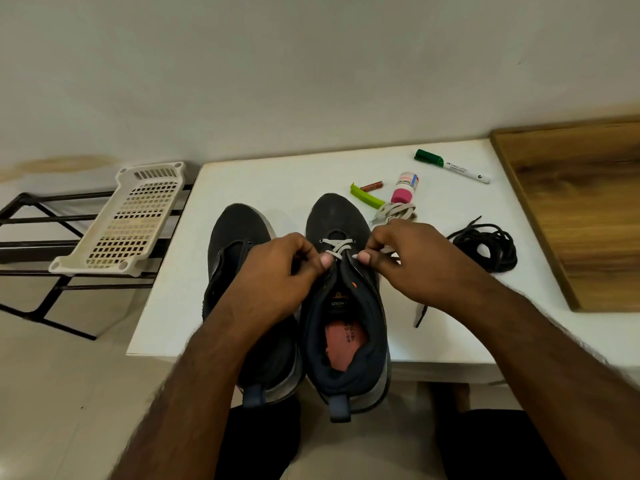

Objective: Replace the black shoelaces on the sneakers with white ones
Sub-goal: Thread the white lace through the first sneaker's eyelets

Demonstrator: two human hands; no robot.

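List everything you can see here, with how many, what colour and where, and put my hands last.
sneakers: two, dark grey, side by side at the table's near edge, toes pointing away
white lace: one, partly threaded through the front eyelets of the right-hand sneaker, the rest bunched beyond the right hand
black laces: a loose pile, right of the sneakers
marker: one, white with green cap, far right of the table
small bottle: one, white with pink cap, lying behind the sneakers
battery: one, reddish, beside a green plastic piece
table: one, white
wooden board: one, brown, at right
tray: one, cream, perforated, on a black rack at left
left hand: pinches the lace
right hand: pinches the lace
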